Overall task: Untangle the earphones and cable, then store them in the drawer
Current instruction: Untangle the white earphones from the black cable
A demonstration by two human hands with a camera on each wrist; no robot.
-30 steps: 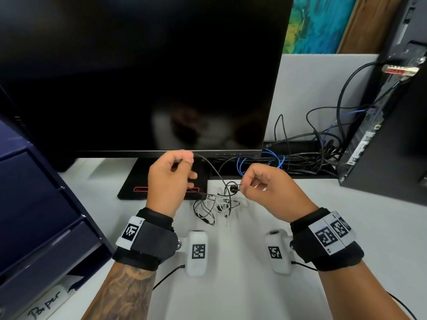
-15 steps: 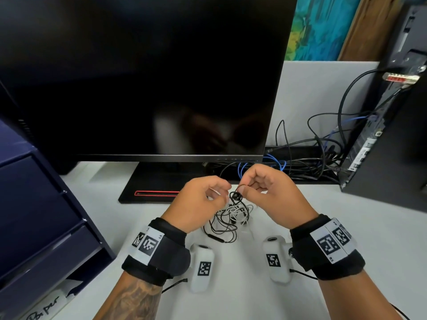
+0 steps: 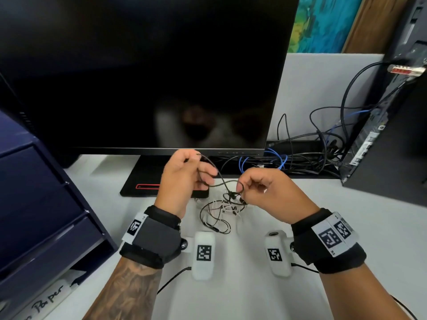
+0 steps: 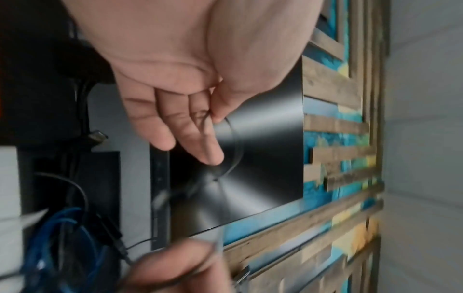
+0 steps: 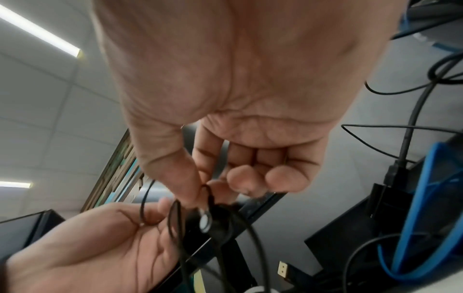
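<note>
A tangle of thin black cable and white earphones [image 3: 219, 210] lies on the white desk between my hands, partly lifted. My left hand [image 3: 184, 174] is raised in front of the monitor base and pinches a black strand [image 4: 231, 136] between thumb and forefinger. From there the strand runs down and right to a knot [image 3: 231, 194]. My right hand [image 3: 258, 188] pinches a small black loop [image 5: 208, 193] beside a round earbud [image 5: 205, 223], thumb against forefinger. The dark blue drawer unit [image 3: 34, 204] stands at the left.
A large dark monitor [image 3: 147, 72] stands close behind my hands on a black base [image 3: 143, 181]. Black and blue cables [image 3: 300, 155] crowd the back right beside a black computer tower [image 3: 392, 135]. Bare white desk [image 3: 238, 296] lies near me.
My left hand, which had come close to the right at the knot, has lifted up and left, drawing the black strand out. The right hand stays pinching at the knot.
</note>
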